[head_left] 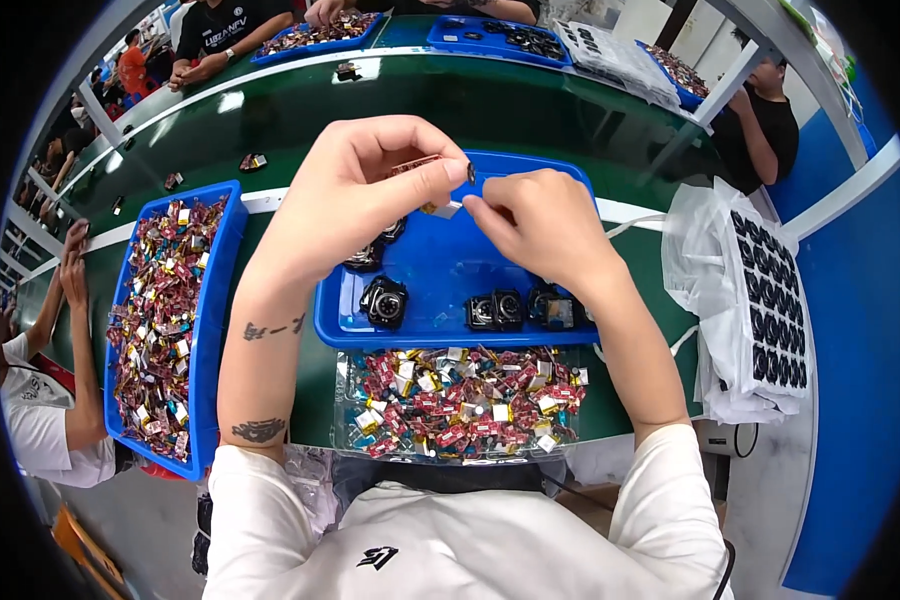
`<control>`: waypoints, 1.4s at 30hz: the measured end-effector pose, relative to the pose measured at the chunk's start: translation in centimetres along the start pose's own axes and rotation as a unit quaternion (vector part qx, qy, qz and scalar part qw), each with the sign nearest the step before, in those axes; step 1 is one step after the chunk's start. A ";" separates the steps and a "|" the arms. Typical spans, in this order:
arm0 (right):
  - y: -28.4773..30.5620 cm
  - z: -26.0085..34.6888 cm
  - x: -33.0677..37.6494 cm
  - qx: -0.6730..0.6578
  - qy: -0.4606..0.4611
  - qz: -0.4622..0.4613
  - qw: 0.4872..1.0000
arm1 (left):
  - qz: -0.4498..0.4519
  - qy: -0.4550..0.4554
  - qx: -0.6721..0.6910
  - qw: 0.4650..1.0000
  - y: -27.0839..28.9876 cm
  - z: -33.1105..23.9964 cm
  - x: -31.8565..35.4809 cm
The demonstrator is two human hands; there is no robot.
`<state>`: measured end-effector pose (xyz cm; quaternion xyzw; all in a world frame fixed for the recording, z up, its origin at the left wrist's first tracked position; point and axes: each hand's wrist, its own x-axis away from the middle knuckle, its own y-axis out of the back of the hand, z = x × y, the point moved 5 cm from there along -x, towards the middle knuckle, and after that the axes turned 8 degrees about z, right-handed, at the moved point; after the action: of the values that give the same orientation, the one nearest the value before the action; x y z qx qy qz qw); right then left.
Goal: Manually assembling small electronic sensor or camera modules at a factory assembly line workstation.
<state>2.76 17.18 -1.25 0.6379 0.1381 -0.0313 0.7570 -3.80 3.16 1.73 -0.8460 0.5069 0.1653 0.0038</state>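
Observation:
My left hand (355,195) pinches a small red and gold flat part (417,166) above the middle blue tray (440,265). Close beside it, my right hand (540,225) grips a tiny pale tab at the part's edge with its fingertips. Both hands meet over the tray's back half. In the tray lie several small black camera modules (385,301), one at the left and others in a row (510,309) along the front wall. A clear bag of red and gold parts (460,400) sits just before the tray, near my chest.
A long blue tray (215,300) full of red and gold parts stands at my left. White sheets with rows of black parts (765,305) lie on a plastic bag at right. Other people work at the left, at the far side of the green table (490,105) and at right.

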 end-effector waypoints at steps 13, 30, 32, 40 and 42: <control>-2.3 -0.1 1.9 0.015 -0.036 0.356 0.934 | 0.011 -0.022 -0.011 1.000 -0.5 -0.5 0.2; -1.3 -2.6 1.7 -0.042 -0.024 0.161 0.986 | 0.010 -0.013 -0.018 1.000 -0.4 -0.4 0.2; -1.8 -1.1 1.8 -0.035 0.008 0.283 0.958 | 0.012 -0.015 -0.011 1.000 -0.3 -0.4 0.2; -4.0 -1.4 1.2 -0.053 -0.001 0.351 0.935 | 0.002 -0.007 -0.009 1.000 -0.3 -0.4 0.0; -2.6 -1.7 0.4 -0.201 0.037 0.215 0.955 | -0.004 -0.014 -0.005 1.000 -0.3 -0.5 0.1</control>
<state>2.28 18.39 -4.09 0.4878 0.0287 0.1841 0.8528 -3.36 3.13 2.11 -0.8459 0.5022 0.1793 0.0070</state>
